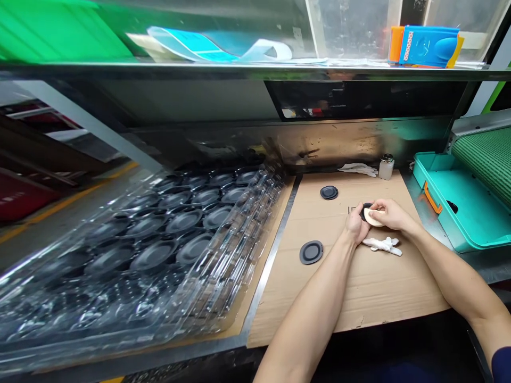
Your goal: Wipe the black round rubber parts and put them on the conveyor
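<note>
Over the cardboard sheet (pixel 343 298), my left hand (pixel 358 223) holds a black round part (pixel 364 210). My right hand (pixel 388 214) grips a cream-coloured round pad (pixel 374 217) that lies against the part and covers some of it. A white crumpled glove (pixel 384 245) rests just below my hands. Two more black round parts lie flat on the cardboard, one (pixel 329 192) farther back and another (pixel 311 252) to the left of my left forearm.
Stacked clear plastic trays (pixel 223 266) with several black round parts fill the left side. A small bottle (pixel 386 166) and white gloves (pixel 358 169) are at the back. A teal bin (pixel 471 213) stands right; a metal shelf (pixel 239 72) crosses above.
</note>
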Tool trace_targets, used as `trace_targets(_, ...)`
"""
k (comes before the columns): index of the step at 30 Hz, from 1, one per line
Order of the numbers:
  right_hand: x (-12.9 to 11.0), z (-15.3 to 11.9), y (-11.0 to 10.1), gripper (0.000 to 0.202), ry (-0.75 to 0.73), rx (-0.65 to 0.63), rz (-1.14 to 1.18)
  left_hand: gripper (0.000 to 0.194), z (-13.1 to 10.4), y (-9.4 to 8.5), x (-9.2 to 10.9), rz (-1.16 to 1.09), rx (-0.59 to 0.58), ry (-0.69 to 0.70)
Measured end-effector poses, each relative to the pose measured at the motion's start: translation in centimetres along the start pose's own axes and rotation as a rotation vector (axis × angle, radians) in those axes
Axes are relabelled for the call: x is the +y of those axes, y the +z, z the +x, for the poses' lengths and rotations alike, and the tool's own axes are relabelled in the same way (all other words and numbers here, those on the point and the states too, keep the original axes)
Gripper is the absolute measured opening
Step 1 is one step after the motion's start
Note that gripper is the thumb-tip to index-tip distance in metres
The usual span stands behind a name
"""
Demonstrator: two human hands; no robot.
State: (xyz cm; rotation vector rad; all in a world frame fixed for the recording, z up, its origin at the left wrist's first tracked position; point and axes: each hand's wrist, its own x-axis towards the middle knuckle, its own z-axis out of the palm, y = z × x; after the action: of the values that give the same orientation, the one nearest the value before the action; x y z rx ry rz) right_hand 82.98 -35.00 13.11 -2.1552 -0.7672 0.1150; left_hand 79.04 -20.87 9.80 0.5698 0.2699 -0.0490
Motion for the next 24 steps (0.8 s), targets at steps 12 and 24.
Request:
trace_targets(12,-1.7,0.3,1.0,0.031,0.17,0.217,-0.565,0.042,-0.1,0.1,0.1,-0.003,0.022,-0.034)
trace_targets(24,-2.2,-0.7,1.3,0.033,0.102,0.185,-0.495,0.047,0.0,0.3,0.2,-0.042,0.011,-0.044)
